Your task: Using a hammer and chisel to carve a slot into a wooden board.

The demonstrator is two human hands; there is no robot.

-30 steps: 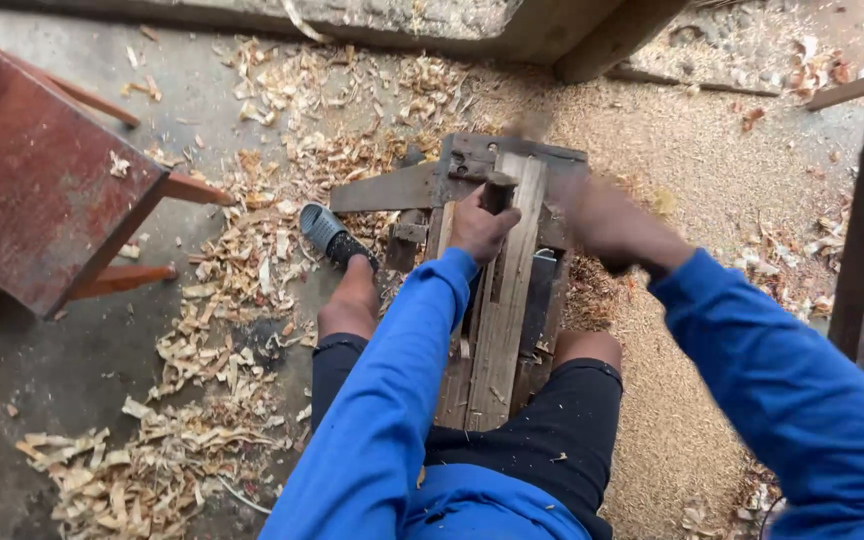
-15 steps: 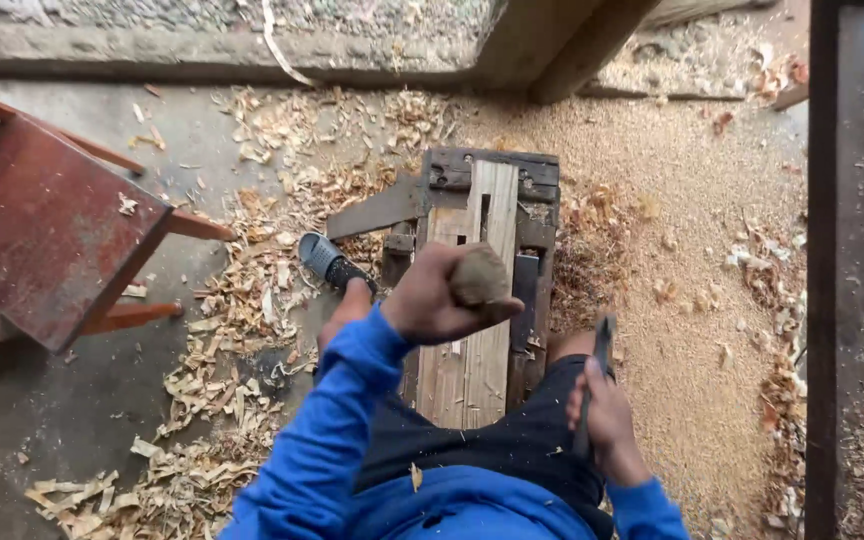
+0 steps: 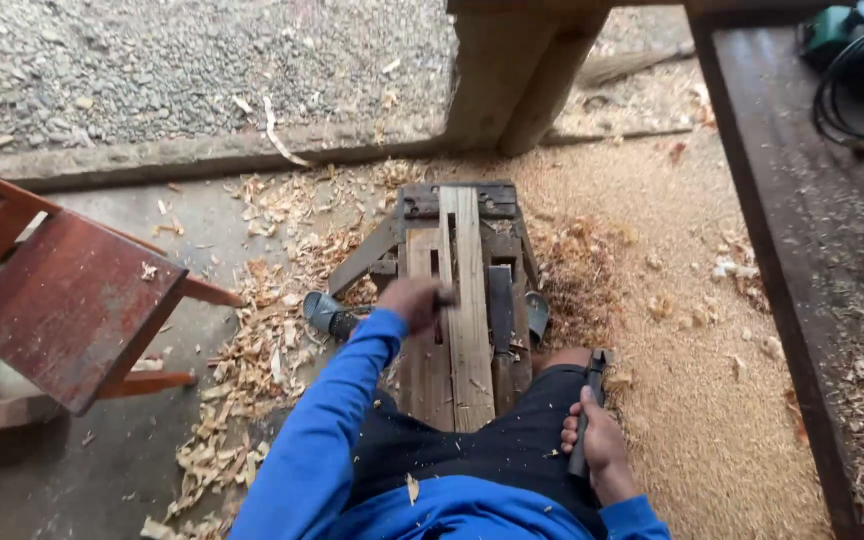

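Left hand (image 3: pixel 414 303) closed around a blurred mallet at the plank (image 3: pixel 469 300) on the low wooden bench (image 3: pixel 422 380); right hand (image 3: pixel 597 445) gripping chisel (image 3: pixel 586 412) beside thigh; best strike squarely, plank kept steady.

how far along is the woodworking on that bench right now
Plenty of cutting looks done: wood shavings and sawdust cover the floor around the low workbench. In hand: the left hand is pressed on the pale plank lying along the bench, while the right hand holds a dark tool beside the thigh, off the wood. What shaping is left cannot be told from this view.
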